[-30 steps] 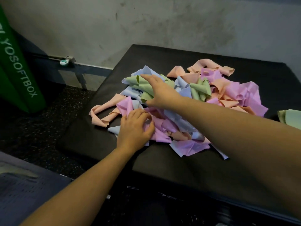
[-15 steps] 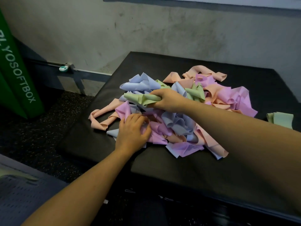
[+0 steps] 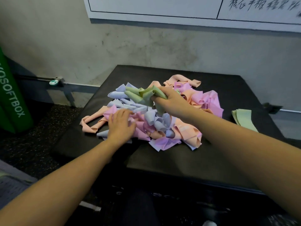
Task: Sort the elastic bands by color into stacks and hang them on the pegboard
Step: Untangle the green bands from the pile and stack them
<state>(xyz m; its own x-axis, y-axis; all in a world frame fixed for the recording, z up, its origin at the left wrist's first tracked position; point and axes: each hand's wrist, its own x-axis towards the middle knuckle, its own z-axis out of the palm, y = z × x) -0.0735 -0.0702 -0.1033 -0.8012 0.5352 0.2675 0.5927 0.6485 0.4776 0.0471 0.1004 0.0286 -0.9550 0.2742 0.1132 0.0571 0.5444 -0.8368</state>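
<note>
A: What is gripped by the right hand (image 3: pixel 175 101)?

B: A bunch of soft pale-green elastic bands (image 3: pixel 145 95) is clenched in its curled fingers and held raised just above the far left part of the tangled heap of pink, peach, lilac-blue and green flat elastic bands (image 3: pixel 192 128).

A: And the left hand (image 3: pixel 121 126)?

B: It is laid palm down on the near left side of the heap, fingers relaxed and spread over pink and blue bands; nothing is grasped by it. The two hands are kept apart, the left nearer, the right farther back.

A: Where is the heap found?

B: On the black padded worktop (image 3: pixel 171 160), set against a grey wall. A small flat stack of pale-green bands (image 3: pixel 243 119) is seen well apart at the worktop's right edge. A green upright bag printed with white letters (image 3: pixel 9 101) is seen at the far left, on the floor
</note>
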